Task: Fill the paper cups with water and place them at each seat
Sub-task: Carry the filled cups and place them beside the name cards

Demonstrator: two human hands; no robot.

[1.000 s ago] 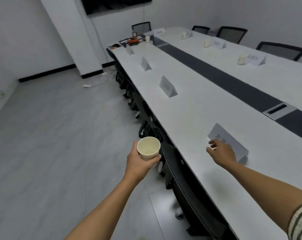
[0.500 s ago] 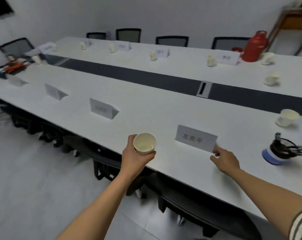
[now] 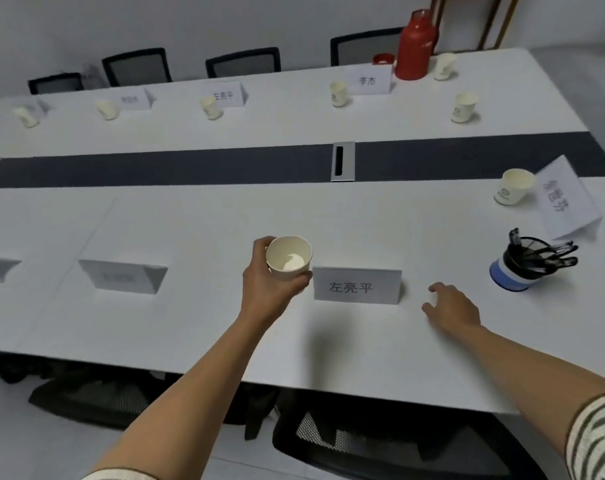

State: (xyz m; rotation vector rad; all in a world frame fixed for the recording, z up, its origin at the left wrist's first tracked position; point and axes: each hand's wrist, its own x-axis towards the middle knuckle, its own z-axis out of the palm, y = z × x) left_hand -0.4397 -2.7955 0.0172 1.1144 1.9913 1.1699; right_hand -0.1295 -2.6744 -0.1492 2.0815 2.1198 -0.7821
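Left hand (image 3: pixel 269 289) has moved the paper cup (image 3: pixel 289 258) in from the near edge over the counter (image 3: pixel 190 220); the right hand (image 3: pixel 451 306) has come off the name card (image 3: pixel 357 285). Near side, left to right: two folded cards (image 3: pixel 124 277) with their backs to the camera. Then the left hand, thumb and fingers wrapped round the paper cup's wall. The cup mouth is tipped toward the camera and sits just beside the name card's left edge, with a pale glint at the bottom. Can't tell the fill level, or whether the base touches the counter. The name card stands upright, print facing the camera. The right hand is right of it and apart from it, palm down, fingers loosely curled, holding nothing. Further right is a pen pot (image 3: pixel 517 268) with a blue base, then a second cup (image 3: pixel 514 187) next to a tilted card (image 3: pixel 567 199). Far side: a row of far cups (image 3: pixel 211 107) stands by name cards, black chairs (image 3: pixel 243 62) behind them, and a red flask (image 3: pixel 415 45) at the right end with one more cup beside it.
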